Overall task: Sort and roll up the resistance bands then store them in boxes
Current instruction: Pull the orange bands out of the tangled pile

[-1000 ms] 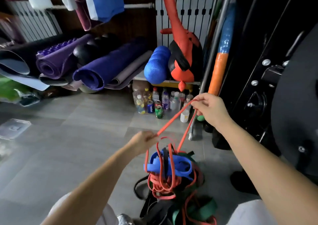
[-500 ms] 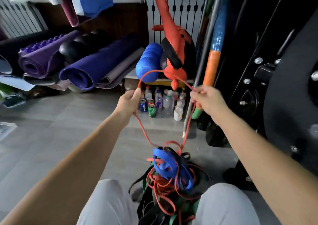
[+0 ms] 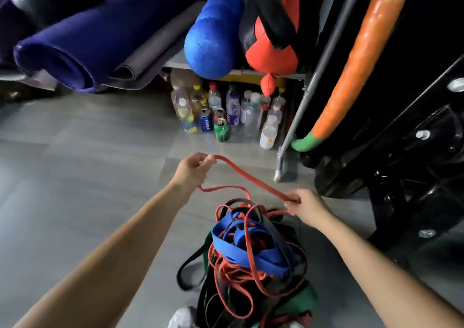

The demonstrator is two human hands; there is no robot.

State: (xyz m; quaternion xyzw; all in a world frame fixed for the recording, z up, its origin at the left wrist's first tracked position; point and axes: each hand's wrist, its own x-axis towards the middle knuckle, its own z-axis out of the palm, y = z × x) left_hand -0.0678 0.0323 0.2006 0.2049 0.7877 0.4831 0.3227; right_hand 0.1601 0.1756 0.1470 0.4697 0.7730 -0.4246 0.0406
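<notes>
The thin red band [image 3: 251, 180] you're holding stretches as a flat strip from your left hand [image 3: 192, 170] to your right hand [image 3: 305, 206], pinched at both ends. A slack length droops below your left hand and trails back into the heap [image 3: 251, 272] on the floor [image 3: 88, 177] between your arms. There a wide blue band [image 3: 241, 252] lies on top, with red loops threaded through it. Black bands [image 3: 185, 268] and green bands [image 3: 300, 300] lie underneath, all unrolled and tangled.
</notes>
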